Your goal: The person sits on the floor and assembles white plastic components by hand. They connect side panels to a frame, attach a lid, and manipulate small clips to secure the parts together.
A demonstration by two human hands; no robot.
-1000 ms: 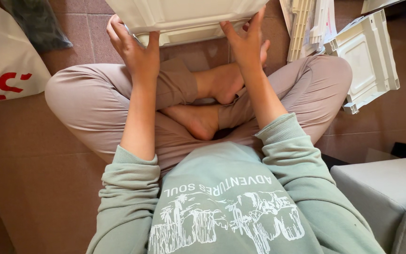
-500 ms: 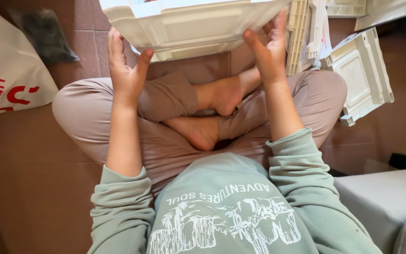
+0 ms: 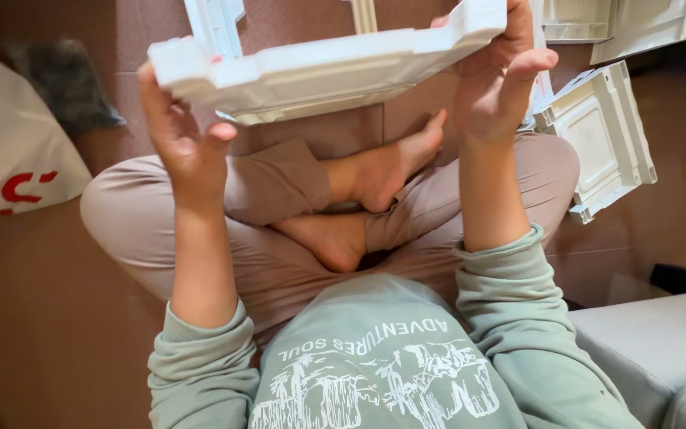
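A white panel (image 3: 327,67) is held raised above the crossed legs, gripped at opposite ends so it stays level. The left hand (image 3: 184,143) fingers are clasped on one corner; the right hand (image 3: 498,79) fingers are wrapped round the other. A second panel (image 3: 605,139) lies on the floor (image 3: 57,318) nearby.

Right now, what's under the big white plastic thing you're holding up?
Under the white plastic panel, held by the left hand and right hand, are crossed legs with bare feet on the brown tiled floor. The floor directly behind the panel is hidden.

Plastic frame (image 3: 327,67) held above crossed legs, left hand (image 3: 184,147) at its left end, right hand (image 3: 498,87) at right end. Panel (image 3: 605,139) on floor (image 3: 49,318) just right of right knee; bag (image 3: 9,159) on floor far left. Seat cushion (image 3: 660,357) at bottom right.
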